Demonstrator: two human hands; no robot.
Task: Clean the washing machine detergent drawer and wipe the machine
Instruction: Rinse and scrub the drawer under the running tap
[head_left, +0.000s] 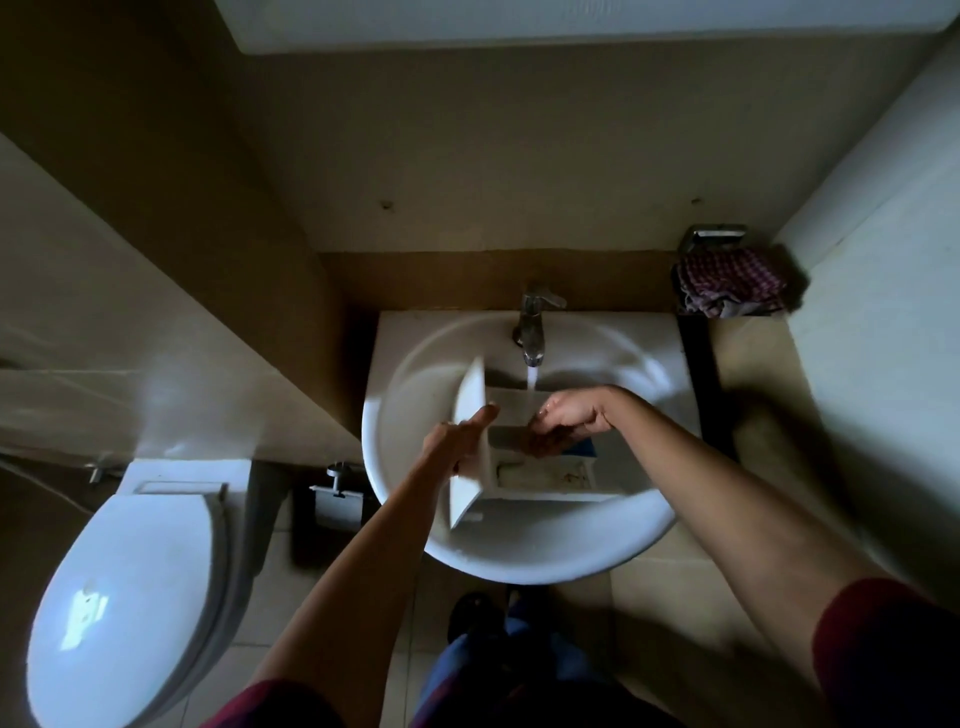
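The white detergent drawer (540, 475) lies across the white sink basin (415, 374), its front panel to the left and stains in the near compartment. Water runs from the chrome tap (532, 327) into the far compartment. My left hand (460, 436) holds the front panel, thumb lying along its upper face. My right hand (566, 415) reaches into the drawer under the stream, fingers curled down inside a compartment. A blue part of the drawer (584, 447) shows just below that hand. Whether the right fingers hold anything is hidden.
A toilet (130, 587) with its lid down stands at the left, a paper holder (337, 499) between it and the sink. A checked cloth (732, 283) hangs on a rack at the back right. Walls close in on both sides.
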